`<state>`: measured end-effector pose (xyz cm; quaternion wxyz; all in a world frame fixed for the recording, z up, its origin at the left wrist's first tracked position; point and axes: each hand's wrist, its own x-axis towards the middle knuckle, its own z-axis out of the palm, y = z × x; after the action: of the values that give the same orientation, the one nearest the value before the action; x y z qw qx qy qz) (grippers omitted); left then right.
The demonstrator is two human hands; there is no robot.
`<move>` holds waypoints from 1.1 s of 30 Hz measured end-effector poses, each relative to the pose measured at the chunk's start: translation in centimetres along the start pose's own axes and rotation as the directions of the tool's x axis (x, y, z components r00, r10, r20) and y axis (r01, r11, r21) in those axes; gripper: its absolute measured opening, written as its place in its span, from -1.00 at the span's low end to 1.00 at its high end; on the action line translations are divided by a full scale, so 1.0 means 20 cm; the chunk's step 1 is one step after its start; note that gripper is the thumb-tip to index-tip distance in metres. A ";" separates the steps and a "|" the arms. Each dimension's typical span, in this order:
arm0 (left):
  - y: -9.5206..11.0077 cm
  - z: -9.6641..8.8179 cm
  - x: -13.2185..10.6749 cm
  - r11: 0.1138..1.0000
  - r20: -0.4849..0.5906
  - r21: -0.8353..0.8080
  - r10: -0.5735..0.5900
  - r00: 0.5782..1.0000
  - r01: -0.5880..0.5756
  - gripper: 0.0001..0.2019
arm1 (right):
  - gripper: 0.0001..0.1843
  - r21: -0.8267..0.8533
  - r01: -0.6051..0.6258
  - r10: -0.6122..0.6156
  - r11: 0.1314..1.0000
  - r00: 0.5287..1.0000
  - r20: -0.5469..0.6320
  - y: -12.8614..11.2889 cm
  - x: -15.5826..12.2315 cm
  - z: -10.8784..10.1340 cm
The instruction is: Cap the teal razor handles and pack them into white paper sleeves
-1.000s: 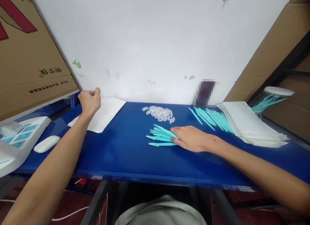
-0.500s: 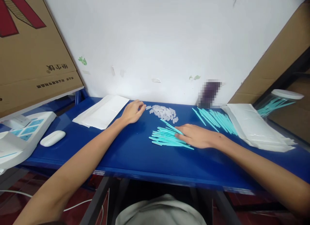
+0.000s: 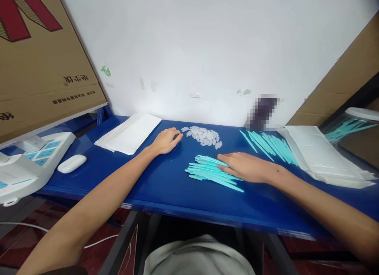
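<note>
A loose pile of slim turquoise sticks lies on the blue table. My right hand rests over the right end of this pile, its visible fingers stretched out and spread across the sticks; the undersides of the fingers are hidden. Beside a heap of small, whitish translucent pieces, my left hand lies on the table with fingers loosely curled and the thumb apart. Nothing shows in it. Farther right, a second row of turquoise sticks lies side by side.
At left are a white plastic packet, a white oval case and a white power strip. A thick white packet and a clear jar of turquoise sticks stand right. Cardboard and a white wall border the table.
The view has shifted slightly, moving everything a little to the right. Under my right hand, a stick that jutted up from the pile no longer sticks out. My left thumb and fingers are closer together.
</note>
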<state>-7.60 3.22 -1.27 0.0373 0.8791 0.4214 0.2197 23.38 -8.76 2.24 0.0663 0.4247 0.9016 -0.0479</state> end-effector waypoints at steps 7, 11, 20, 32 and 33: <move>0.01 0.01 0.00 1.000 0.037 -0.006 0.005 0.999 -0.005 -0.56 | -0.67 -0.055 -0.003 0.003 0.999 1.000 -0.010 0.00 0.01 0.00; 0.01 0.00 0.00 1.000 0.026 -0.005 0.009 1.000 -0.009 -0.56 | -0.66 0.011 -0.138 0.138 0.990 0.984 -0.116 0.08 -0.04 -0.06; 0.07 -0.01 0.00 0.999 0.035 -0.020 0.034 0.999 -0.034 -0.55 | -0.53 -0.042 -0.750 0.748 0.660 0.661 -0.055 0.66 -0.10 -0.07; 0.08 0.00 -0.01 0.999 0.044 -0.021 0.050 0.998 -0.049 -0.55 | -0.39 -0.005 -0.830 0.824 0.557 0.554 -0.118 0.72 -0.14 -0.02; 0.08 -0.01 -0.01 0.998 0.047 -0.025 0.054 0.997 -0.053 -0.55 | -0.42 -0.008 -0.824 0.812 0.566 0.559 -0.169 0.69 -0.13 -0.03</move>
<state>-6.64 1.94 -0.80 0.0519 0.8945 0.3939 0.2049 35.76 -1.89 2.85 0.0331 0.7933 0.6051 0.0584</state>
